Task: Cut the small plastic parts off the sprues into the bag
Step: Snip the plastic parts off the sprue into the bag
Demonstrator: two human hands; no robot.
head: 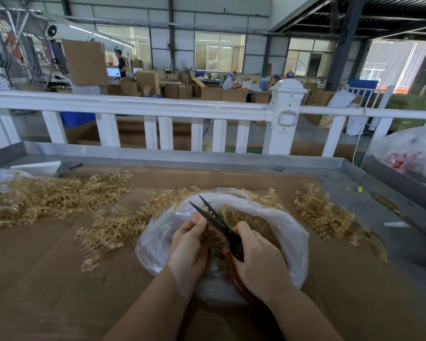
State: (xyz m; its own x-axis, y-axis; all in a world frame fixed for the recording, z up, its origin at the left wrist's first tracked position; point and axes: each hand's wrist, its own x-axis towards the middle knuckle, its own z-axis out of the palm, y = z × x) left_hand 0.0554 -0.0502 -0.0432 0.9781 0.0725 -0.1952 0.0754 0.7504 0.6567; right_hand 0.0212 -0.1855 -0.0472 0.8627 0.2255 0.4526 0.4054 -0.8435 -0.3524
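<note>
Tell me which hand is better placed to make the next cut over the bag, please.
The right hand. It already grips the scissors by the red handles, blades open above the bag. The left hand pinches something small beside the blades, probably a sprue, so it can only feed the piece.

A: White railing (143, 104) runs right across, just past the table (342, 166) edge.

B: And behind it, stacked cardboard boxes (148, 82), a big wire-caged fan (12, 45) far left, workers seated at a bench (231, 82) under the windows (219, 51).
</note>
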